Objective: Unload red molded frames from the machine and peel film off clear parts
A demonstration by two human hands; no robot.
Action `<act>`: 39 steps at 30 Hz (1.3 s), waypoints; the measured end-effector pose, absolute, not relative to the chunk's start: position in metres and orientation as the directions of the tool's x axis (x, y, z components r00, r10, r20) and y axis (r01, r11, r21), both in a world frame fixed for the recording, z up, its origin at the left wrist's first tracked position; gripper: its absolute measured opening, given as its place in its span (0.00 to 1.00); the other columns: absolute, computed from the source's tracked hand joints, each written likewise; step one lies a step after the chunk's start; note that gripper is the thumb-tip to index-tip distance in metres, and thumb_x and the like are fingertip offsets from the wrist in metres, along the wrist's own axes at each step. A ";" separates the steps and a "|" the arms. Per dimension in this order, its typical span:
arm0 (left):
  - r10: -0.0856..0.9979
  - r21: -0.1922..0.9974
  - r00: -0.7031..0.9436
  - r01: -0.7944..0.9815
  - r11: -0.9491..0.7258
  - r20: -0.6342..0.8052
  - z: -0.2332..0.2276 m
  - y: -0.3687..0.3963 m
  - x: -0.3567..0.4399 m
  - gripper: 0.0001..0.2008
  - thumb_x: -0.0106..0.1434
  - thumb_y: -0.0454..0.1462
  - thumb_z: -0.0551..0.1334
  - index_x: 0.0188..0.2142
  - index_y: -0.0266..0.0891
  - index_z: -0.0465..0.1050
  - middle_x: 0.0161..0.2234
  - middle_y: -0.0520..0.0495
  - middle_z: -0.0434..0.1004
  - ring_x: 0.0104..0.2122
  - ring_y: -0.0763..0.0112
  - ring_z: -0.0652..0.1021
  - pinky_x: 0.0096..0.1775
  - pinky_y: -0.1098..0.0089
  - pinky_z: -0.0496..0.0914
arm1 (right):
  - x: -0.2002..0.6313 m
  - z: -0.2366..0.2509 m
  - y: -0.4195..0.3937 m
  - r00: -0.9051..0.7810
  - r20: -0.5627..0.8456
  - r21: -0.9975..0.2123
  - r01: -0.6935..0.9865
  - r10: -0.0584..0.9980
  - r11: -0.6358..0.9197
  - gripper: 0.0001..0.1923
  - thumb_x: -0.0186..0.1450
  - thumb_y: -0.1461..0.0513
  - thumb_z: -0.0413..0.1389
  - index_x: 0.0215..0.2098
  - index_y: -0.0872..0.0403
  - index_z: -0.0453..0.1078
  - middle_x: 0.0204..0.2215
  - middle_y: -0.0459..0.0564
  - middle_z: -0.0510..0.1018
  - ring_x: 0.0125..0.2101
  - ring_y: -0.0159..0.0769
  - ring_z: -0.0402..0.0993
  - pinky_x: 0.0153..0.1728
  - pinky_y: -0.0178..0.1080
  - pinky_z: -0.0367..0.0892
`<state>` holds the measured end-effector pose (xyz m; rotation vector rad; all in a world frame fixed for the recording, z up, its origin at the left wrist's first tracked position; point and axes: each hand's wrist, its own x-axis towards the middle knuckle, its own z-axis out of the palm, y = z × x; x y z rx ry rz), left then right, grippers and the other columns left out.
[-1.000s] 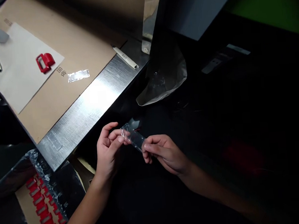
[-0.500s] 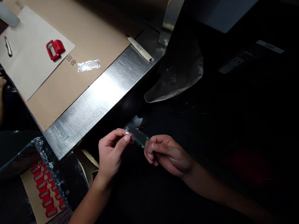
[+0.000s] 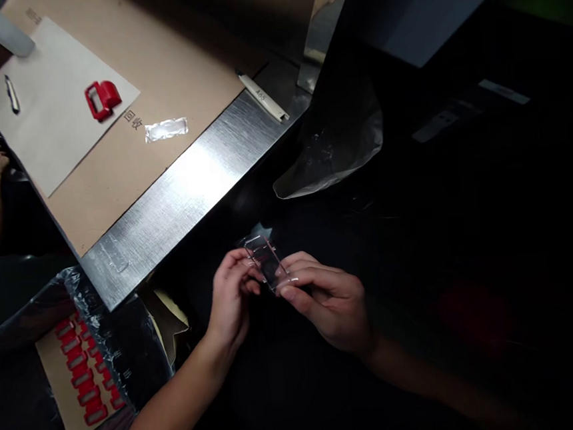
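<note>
Head view. Where's the clear plastic piece (image 3: 270, 263)?

In the air, just off the near edge of the metal table (image 3: 184, 187), between both hands.

Fingers?

Right hand (image 3: 330, 298): thumb and fingers closed in a pinch on its near right end. Left hand (image 3: 233, 292): fingers curled, partly open, at its left edge. Cannot tell if they grip or only touch.

Why held so?

My guess: by end and edge because it looks thin and slick, which leaves most of its middle uncovered. Tipped, perhaps to catch light.

And the red parts (image 3: 85, 388)?

Rows on a cardboard sheet (image 3: 61, 395) inside a dark plastic liner (image 3: 132, 342), near left; probably ordered to save knocks. A lone red piece (image 3: 104, 100) sits on white paper (image 3: 59, 134), far left, maybe against scratches.

The clear one's looks?

Oblong, see-through, dark ground showing through. Edges glint; small bright marks along the sides. Layers: too fine to tell.
</note>
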<state>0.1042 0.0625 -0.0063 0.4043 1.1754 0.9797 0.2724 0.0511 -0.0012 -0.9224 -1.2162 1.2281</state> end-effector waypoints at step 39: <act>0.678 0.578 0.529 0.373 -0.726 0.510 0.072 0.036 0.097 0.06 0.61 0.29 0.68 0.38 0.34 0.77 0.26 0.50 0.78 0.24 0.69 0.80 0.28 0.67 0.79 | 0.278 -0.002 0.045 -0.129 -0.117 -0.914 -0.373 0.985 -0.158 0.04 0.66 0.64 0.64 0.32 0.53 0.78 0.27 0.48 0.78 0.32 0.37 0.74 0.39 0.44 0.72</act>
